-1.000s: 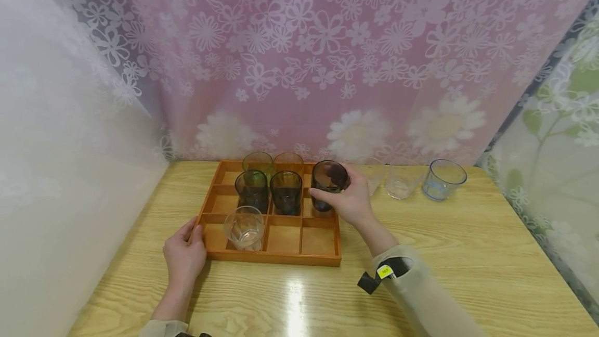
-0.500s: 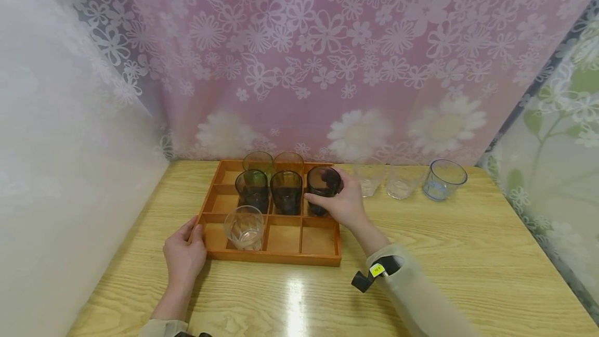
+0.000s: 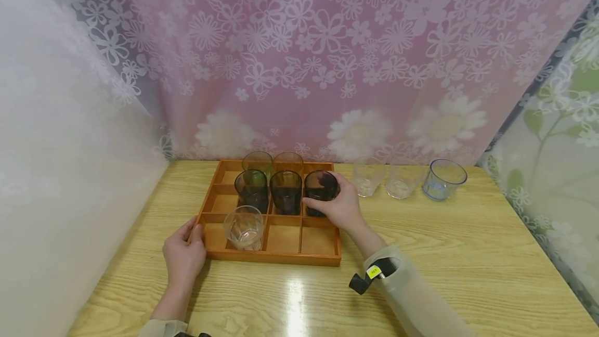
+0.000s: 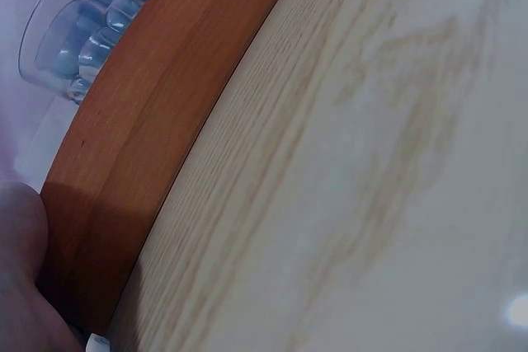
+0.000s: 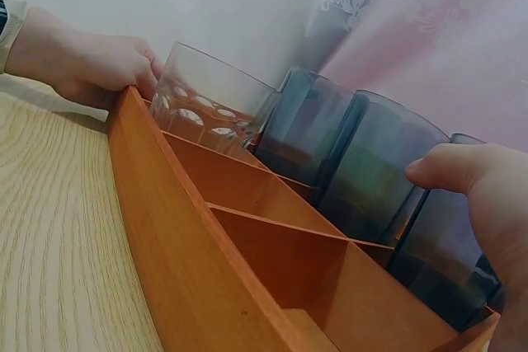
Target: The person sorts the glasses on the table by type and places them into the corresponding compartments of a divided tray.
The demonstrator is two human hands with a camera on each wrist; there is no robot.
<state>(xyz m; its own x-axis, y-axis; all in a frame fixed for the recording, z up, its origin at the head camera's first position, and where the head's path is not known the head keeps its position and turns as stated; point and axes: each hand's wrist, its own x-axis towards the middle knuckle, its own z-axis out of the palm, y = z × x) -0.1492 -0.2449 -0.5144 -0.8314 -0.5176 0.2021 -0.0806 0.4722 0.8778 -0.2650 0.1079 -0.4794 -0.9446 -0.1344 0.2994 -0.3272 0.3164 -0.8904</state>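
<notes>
Right hand [image 3: 341,206]: thumb on the near side, fingers round the far side, gripping a dark glass [image 3: 320,189]. The glass stands upright in the right-end compartment of the middle row of the wooden tray [image 3: 271,258], beside two other dark glasses [image 3: 286,194]; whether its base touches the floor cannot be confirmed. Left hand [image 3: 184,248] grips the tray's left side, near a clear glass [image 3: 244,229] in the front row.

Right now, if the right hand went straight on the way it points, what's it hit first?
Past the gripped dark tumbler, the right hand would likely meet the middle dark tumbler first; depth is unclear, and the wooden tray may stop the gripped one's base sooner.
</notes>
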